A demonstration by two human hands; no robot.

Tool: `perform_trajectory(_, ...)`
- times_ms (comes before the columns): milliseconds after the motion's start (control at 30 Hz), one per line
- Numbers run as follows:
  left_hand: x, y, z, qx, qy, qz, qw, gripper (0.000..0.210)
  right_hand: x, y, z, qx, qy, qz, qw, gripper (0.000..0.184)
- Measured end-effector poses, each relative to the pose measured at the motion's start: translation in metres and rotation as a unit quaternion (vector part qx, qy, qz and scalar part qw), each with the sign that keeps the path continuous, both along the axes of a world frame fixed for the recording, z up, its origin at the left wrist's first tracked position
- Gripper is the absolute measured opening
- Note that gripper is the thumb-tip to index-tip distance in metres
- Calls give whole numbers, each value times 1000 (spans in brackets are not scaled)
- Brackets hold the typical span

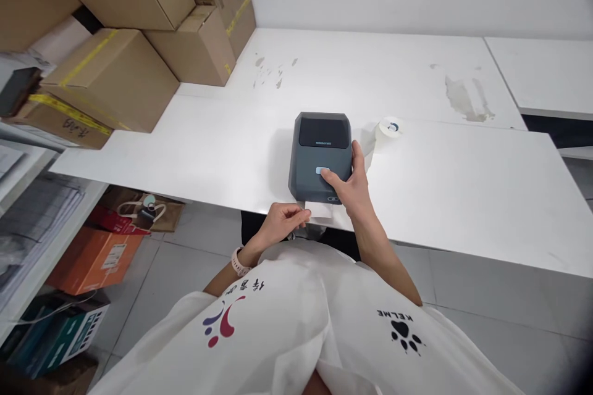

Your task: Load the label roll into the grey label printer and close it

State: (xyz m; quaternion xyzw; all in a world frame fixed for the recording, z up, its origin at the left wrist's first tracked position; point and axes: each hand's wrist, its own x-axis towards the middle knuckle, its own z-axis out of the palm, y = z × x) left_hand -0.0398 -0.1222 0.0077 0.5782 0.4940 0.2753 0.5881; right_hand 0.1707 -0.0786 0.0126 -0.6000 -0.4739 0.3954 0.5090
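Observation:
A dark grey label printer sits on the white table close to its front edge. A white paper label sticks out of the printer's front slot. My left hand pinches the left edge of that label between thumb and fingers. Along the printer's right side rests my right hand, its thumb on the light button on top and its fingers round the side. To the right of the printer stands a roll of white labels, with a strip trailing toward the printer.
Cardboard boxes with yellow tape are stacked on the table's left end. The white table has peeled patches toward the back. At lower left, a shelf holds papers, and an orange box stands near the floor.

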Motion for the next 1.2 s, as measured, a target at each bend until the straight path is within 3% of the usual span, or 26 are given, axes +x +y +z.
perform_trajectory(133, -19, 6, -7, 54, 7, 128, 990, 47, -2, 8, 3, 2, -15, -9, 1000, 107)
perform_trajectory(233, -18, 16, -3, 137, 18, 199, 970, 43, 0, 9, 1, 12, -10, 4, 1000, 106)
perform_trajectory(300, -10, 20, 3, 155, 14, 175, 972, 54, 4, 2, -1, 17, -6, 22, 1000, 105)
perform_trajectory(400, 5, 21, 9, 123, 1, 116, 986, 67, 11, -18, -7, 7, -6, 34, 999, 87)
perform_trajectory(500, 12, 23, 14, 130, -23, 111, 985, 70, 20, -35, -10, -4, -20, 25, 999, 71)
perform_trajectory(567, 13, 32, 22, 160, -47, 116, 979, 72, 24, -34, -7, 32, -29, 20, 999, 68)
perform_trajectory(700, 13, 70, 42, 204, -114, 107, 966, 75, 32, 7, 13, 139, -35, 19, 989, 75)
perform_trajectory(800, 19, 102, 42, 226, -94, 110, 963, 72, 36, 53, 32, 189, -80, 41, 978, 81)
perform_trajectory(933, 30, 126, 21, 174, 29, 104, 979, 87, 39, 98, 51, 221, -206, 30, 953, 82)
perform_trajectory(1000, 33, 131, 10, 150, 67, 102, 981, 91, 38, 106, 58, 235, -272, 4, 933, 80)
perform_trajectory(1067, 35, 132, 3, 149, 73, 107, 980, 92, 34, 106, 63, 245, -334, 12, 910, 67)
perform_trajectory(1133, 35, 133, -1, 158, 67, 118, 978, 91, 26, 103, 64, 228, -399, 86, 884, 51)
perform_trajectory(1200, 35, 133, -4, 164, 64, 125, 976, 92, 17, 100, 60, 169, -483, 203, 835, 45)
